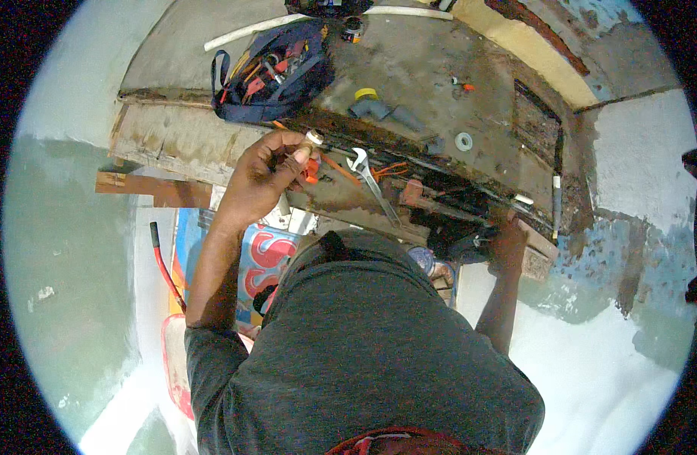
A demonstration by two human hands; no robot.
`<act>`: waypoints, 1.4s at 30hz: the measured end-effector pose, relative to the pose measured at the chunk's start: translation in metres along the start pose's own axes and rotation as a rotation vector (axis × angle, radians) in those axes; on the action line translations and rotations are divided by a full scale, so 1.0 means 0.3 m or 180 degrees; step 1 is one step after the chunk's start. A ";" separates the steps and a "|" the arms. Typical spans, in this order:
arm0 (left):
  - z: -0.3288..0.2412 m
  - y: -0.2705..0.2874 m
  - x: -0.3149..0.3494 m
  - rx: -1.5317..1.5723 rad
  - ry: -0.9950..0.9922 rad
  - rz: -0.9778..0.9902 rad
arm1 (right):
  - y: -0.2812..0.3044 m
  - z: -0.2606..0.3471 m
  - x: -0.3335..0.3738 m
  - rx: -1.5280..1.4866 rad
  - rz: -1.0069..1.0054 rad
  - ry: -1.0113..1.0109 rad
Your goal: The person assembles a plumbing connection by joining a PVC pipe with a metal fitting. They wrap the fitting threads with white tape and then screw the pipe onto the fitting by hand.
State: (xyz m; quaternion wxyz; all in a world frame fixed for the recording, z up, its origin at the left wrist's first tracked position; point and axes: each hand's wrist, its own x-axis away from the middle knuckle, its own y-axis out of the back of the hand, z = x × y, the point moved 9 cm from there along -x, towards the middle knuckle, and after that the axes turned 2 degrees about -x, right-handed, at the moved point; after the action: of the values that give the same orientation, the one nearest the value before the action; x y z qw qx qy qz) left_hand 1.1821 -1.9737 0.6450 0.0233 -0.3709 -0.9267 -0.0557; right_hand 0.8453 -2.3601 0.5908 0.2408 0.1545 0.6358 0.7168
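Raised over the worktop's near edge, my left hand (261, 178) is closed on a small brass valve. Its white-tipped end (313, 139) points up between thumb and fingers, and an orange handle (311, 171) shows just below the fingertips. Beside it lies an adjustable wrench (373, 186), jaws toward the far side. My right hand (507, 239) is lowered at the right end of the worktop, by a dark gap. It is blurred and its fingers cannot be made out.
A navy tool bag (272, 72) full of tools stands at the far left. On the concrete top (424, 64) lie a grey pipe fitting (390, 112) with a yellow end and a pale ring-shaped roll (463, 142). A long white pipe (246, 34) lies behind the bag.
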 end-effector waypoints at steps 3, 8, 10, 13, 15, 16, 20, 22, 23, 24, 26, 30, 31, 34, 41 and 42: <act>0.018 -0.040 -0.012 0.0298 0.0144 0.0081 | -0.021 -0.056 0.018 0.0154 -0.0404 -0.0044; 0.002 -0.091 -0.012 0.0209 0.0166 0.0147 | -0.047 -0.029 -0.024 -0.0295 -0.0227 -0.0422; -0.014 -0.105 -0.030 0.0255 0.0083 0.0276 | 0.038 0.104 -0.033 0.0499 -0.0838 0.0200; -0.010 -0.131 -0.032 0.0400 0.0139 0.0316 | 0.095 0.194 -0.066 0.0050 -0.0834 -0.0086; -0.028 -0.139 -0.025 0.0274 -0.0039 0.0282 | 0.067 0.223 -0.118 -0.0436 -0.0144 -0.0648; -0.036 -0.142 -0.020 0.0178 -0.0108 0.0265 | 0.041 0.243 -0.130 -0.0456 0.0399 -0.0885; -0.089 -0.145 0.007 -0.0399 -0.0615 0.0111 | 0.176 0.629 -0.135 -0.1155 -0.0435 0.0744; -0.113 -0.154 0.021 -0.0641 -0.0841 0.0015 | 0.210 0.745 -0.160 -0.1815 -0.0321 0.0879; -0.104 -0.161 0.026 -0.0604 -0.0714 0.0026 | 0.232 0.805 -0.166 -0.1934 -0.0258 0.1078; -0.098 -0.170 0.032 -0.0564 -0.0609 0.0055 | 0.242 0.863 -0.171 -0.2127 -0.0167 0.1206; -0.109 -0.183 0.050 -0.0757 -0.0617 0.0021 | 0.263 0.964 -0.172 -0.2485 -0.0058 0.1581; -0.113 -0.213 0.082 -0.0965 -0.0563 0.0151 | 0.228 1.058 -0.171 -0.2074 0.0176 0.2191; -0.105 -0.215 0.096 -0.0852 -0.0508 0.0241 | 0.200 1.053 -0.174 -0.2088 0.0304 0.2087; -0.040 -0.232 0.111 -0.0623 -0.0233 0.0296 | 0.123 1.015 -0.179 -0.2658 0.0517 0.1720; 0.138 -0.262 0.122 -0.0246 0.0196 0.0682 | -0.135 0.582 -0.286 -0.0787 0.0499 0.0615; 0.153 -0.264 0.120 -0.0181 0.0248 0.0699 | -0.127 0.496 -0.341 -0.0218 0.0010 0.0717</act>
State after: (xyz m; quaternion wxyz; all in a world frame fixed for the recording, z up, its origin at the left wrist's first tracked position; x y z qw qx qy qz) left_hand 1.1013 -2.0005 0.5956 0.0547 -0.4682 -0.8770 -0.0935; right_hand 1.0149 -2.2880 0.5833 0.1718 0.0657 0.6338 0.7513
